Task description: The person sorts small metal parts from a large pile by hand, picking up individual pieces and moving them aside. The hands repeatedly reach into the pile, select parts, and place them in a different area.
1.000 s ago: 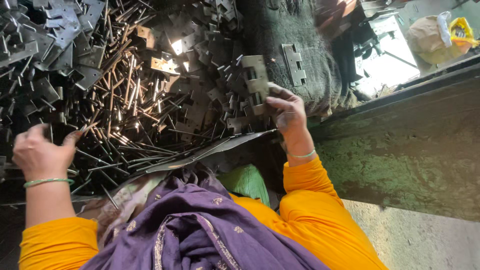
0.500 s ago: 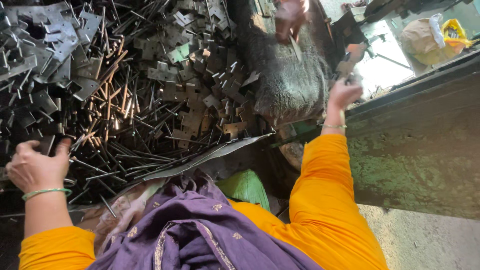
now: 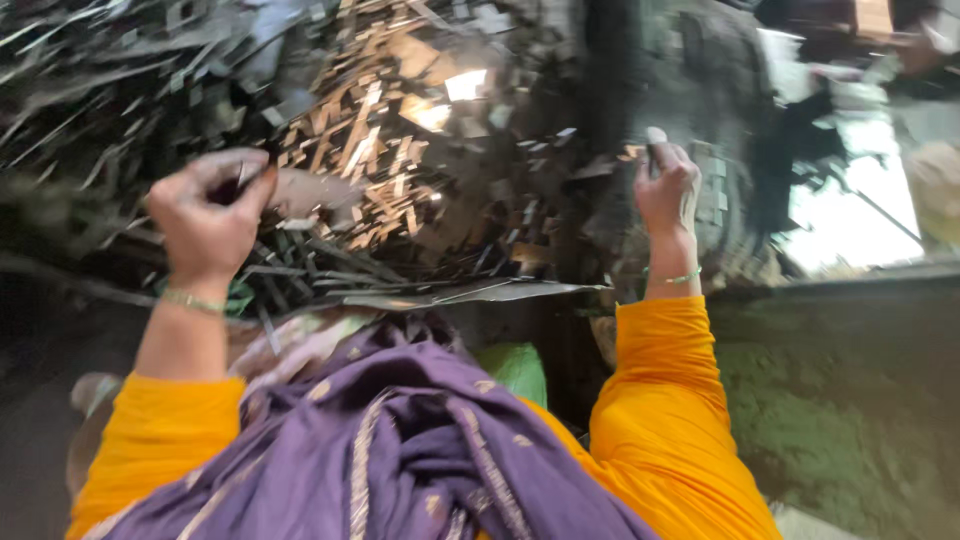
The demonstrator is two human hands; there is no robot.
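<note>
Metal piece [image 3: 655,137]: small, pale, blurred; long axis and pointing direction cannot be told
Right hand [image 3: 668,190]: fingers pinched on it, far right
Left hand [image 3: 208,212]: clenched, contents unclear
Scrap heap [image 3: 400,170]: strips lying beyond both hands

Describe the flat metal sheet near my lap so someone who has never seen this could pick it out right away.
Start at the big heap of metal scrap filling the upper left. Follow its near edge down toward the purple shawl. There lies the flat metal sheet, thin, grey and long, between the left hand and right hand; unlike the small jumbled strips above, it is one broad smooth piece.
</note>
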